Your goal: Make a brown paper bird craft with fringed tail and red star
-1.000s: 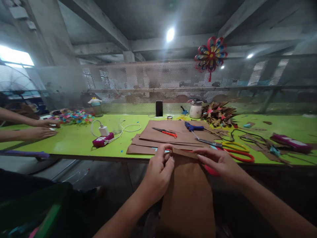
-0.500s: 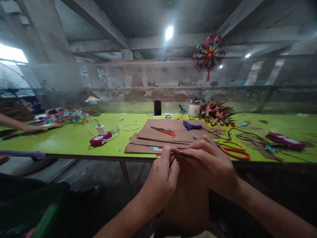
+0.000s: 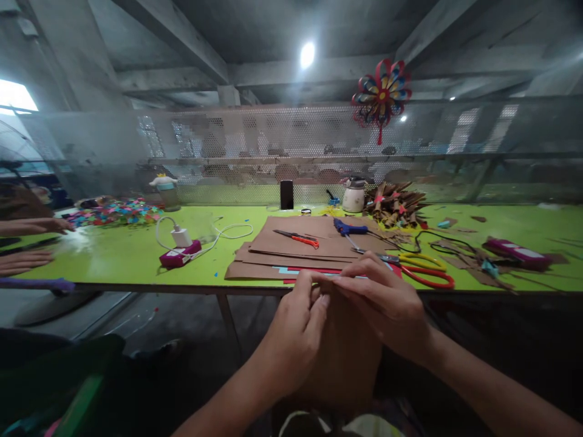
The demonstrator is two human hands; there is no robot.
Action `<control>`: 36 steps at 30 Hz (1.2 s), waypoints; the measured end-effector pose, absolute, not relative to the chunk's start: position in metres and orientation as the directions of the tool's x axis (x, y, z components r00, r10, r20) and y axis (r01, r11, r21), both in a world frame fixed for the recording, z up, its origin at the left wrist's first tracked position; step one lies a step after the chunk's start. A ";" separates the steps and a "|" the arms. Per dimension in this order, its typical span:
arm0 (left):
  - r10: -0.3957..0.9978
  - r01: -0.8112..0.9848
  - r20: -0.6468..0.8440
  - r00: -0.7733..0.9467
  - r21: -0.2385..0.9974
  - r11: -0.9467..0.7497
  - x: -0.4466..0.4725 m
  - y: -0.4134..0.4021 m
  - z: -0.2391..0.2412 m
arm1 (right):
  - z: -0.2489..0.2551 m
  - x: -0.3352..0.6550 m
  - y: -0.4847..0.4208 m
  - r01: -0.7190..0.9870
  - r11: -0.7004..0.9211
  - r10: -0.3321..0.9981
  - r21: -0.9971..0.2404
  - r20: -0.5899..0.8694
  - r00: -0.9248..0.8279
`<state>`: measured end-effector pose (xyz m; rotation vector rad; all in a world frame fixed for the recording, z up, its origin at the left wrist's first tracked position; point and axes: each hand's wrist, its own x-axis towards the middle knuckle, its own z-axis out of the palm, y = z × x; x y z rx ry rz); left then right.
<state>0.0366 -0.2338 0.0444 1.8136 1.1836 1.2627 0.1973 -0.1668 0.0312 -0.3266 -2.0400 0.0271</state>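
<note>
A sheet of brown paper (image 3: 348, 358) hangs over my lap below the table's front edge. My left hand (image 3: 294, 325) pinches its top edge between thumb and fingers. Beside it, my right hand (image 3: 389, 303) grips the same edge, its fingertips close to the left ones. Just beyond the hands lies a stack of brown paper sheets (image 3: 259, 265), with red and light blue strips (image 3: 291, 270) near its front. On the stack rest small scissors (image 3: 298, 238) with orange-red handles and a blue glue gun (image 3: 350, 227). Large scissors (image 3: 423, 270) with yellow and red handles lie past my right hand.
The green table (image 3: 127, 267) carries purple power strips (image 3: 181, 254) at left and right, with cables. A pile of brown paper pieces (image 3: 396, 203), a white jar (image 3: 354, 197) and a phone (image 3: 286, 195) stand behind. A co-worker's hands (image 3: 27, 261) are at far left.
My hands keep hold of the paper's top edge and have barely shifted. The view has moved slightly. At far left, a second co-worker's hand now shows over the table.
</note>
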 end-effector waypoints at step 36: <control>0.936 0.410 0.348 0.059 0.846 -0.340 0.032 -0.224 0.029 | 0.009 0.193 -0.167 0.216 0.951 0.297 -0.220 0.845 -0.446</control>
